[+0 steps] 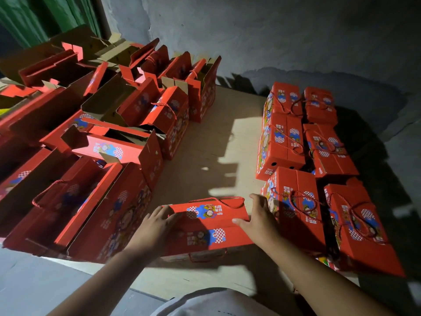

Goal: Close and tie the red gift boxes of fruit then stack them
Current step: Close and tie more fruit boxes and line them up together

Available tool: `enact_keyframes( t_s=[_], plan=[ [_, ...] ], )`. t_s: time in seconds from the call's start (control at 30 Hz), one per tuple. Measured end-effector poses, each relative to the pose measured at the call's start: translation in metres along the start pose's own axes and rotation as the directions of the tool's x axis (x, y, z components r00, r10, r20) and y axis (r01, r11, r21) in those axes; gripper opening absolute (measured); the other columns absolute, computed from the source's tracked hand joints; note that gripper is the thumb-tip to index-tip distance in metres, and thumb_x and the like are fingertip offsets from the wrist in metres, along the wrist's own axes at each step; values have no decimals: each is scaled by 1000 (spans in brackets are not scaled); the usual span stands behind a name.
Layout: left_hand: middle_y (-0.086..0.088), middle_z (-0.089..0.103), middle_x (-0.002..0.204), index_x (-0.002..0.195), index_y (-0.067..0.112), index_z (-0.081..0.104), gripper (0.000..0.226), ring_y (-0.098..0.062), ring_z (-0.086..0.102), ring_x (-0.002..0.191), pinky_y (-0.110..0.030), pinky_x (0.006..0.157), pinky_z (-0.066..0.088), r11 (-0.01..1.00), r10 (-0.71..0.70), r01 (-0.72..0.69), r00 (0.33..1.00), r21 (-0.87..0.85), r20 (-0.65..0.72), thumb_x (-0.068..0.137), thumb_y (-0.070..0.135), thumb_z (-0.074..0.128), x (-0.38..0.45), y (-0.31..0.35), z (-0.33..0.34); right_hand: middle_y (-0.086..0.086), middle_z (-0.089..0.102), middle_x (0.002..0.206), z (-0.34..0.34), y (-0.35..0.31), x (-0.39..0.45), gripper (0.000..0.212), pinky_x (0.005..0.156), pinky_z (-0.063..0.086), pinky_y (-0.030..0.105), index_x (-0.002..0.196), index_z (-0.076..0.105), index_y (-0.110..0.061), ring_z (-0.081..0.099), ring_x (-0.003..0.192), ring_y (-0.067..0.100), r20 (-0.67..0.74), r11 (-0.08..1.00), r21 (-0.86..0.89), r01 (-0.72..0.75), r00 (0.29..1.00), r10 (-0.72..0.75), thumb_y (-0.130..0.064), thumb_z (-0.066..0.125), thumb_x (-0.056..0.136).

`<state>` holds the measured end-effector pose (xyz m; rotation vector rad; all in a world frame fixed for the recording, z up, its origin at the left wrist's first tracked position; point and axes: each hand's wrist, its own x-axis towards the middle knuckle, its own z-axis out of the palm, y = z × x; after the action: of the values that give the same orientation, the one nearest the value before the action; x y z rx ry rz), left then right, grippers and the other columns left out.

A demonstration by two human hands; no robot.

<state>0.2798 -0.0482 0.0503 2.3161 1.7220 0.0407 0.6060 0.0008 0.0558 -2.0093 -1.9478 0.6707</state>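
A red gift box (pixel 206 225) with cartoon print sits in front of me on the cardboard floor sheet, its two top flaps folded down. My left hand (pixel 157 222) presses flat on the left end of the lid. My right hand (pixel 258 218) rests on the right end, thumb on the seam between the flaps. A red rope handle (pixel 224 200) lies along the far edge of the box, and another rope (pixel 206 257) hangs at its near side. What is inside the box is hidden.
Several closed, tied red boxes (pixel 296 142) stand in rows at the right. Several open red boxes (pixel 109 156) with raised flaps crowd the left. A strip of cardboard sheet (pixel 205 144) runs between them. A grey wall (pixel 296 30) is behind.
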Motion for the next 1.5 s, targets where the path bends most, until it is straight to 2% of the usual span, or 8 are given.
enact_keyframes(
  t_s=[0.1, 0.33, 0.43, 0.57, 0.7, 1.0, 1.33, 1.5],
  plan=[
    [1, 36, 145, 151, 43, 32, 63, -25, 37, 137, -46, 101, 45, 999, -35, 34, 997, 18, 72, 92, 66, 39, 16, -4, -2, 4, 49, 149, 2, 0, 8, 97, 101, 48, 43, 145, 35, -21, 56, 130, 29, 29, 995, 15, -100, 995, 99, -53, 86, 69],
    [6, 38, 155, 158, 38, 23, 83, -20, 33, 139, -39, 114, 38, 977, -15, 53, 984, -209, 180, 89, 65, 59, 37, -18, 5, -8, 43, 136, -1, 5, 16, 69, 96, 50, 38, 136, 47, -31, 58, 119, 18, 219, 986, -50, 157, 965, -142, -46, 81, 78],
    [5, 39, 151, 161, 42, 9, 82, -22, 36, 133, -36, 114, 38, 988, -11, 35, 987, -151, 160, 93, 64, 49, 37, -18, 10, -15, 35, 151, 0, 4, 25, 73, 105, 43, 36, 149, 40, -36, 50, 132, 15, 270, 973, -67, 222, 943, -197, -46, 75, 86],
    [2, 36, 142, 157, 52, -8, 73, -25, 33, 130, -42, 103, 49, 995, 15, -6, 995, -96, 102, 92, 66, 20, 32, -11, 14, -17, 33, 152, 4, 0, 33, 72, 84, 28, 40, 153, 30, -44, 52, 130, 15, 282, 934, -230, 273, 937, -205, -52, 66, 91],
    [-4, 37, 140, 156, 53, -10, 69, -30, 33, 131, -48, 95, 54, 997, -10, 15, 998, -75, 59, 93, 61, 18, 29, -3, 18, -13, 27, 150, 5, 1, 33, 70, 92, 40, 54, 155, 22, -45, 56, 125, 18, 326, 914, -290, 284, 927, -185, -58, 57, 95],
    [-2, -3, 171, 156, 51, -15, 68, -25, -9, 157, -47, 107, 43, 995, -96, 96, 995, -25, 13, 97, 75, 9, 16, 8, 29, -16, -39, 161, 22, 14, 4, 80, 123, 24, 57, 157, -18, -47, 6, 158, 21, 400, 940, -184, 286, 896, -194, -63, 36, 100],
    [7, -24, 168, 161, 36, -10, 84, -18, -21, 155, -48, 111, 41, 954, -214, 200, 976, -225, -40, 95, 79, 19, -19, 25, 43, -10, -38, 163, 31, 24, -33, 99, 111, -17, 36, 161, -14, -39, -9, 156, 20, 293, 938, -162, 305, 923, -249, -74, 47, 91],
    [14, -35, 162, 156, 53, -7, 76, -27, 15, 156, -42, 104, 50, 864, -286, 224, 955, -451, -74, 96, 68, 37, -26, 30, 42, -6, -36, 164, 24, 31, -34, 134, 118, 7, 52, 159, -18, -41, -16, 153, 22, 358, 914, -224, 339, 901, -247, -65, 79, 70]
  ],
)
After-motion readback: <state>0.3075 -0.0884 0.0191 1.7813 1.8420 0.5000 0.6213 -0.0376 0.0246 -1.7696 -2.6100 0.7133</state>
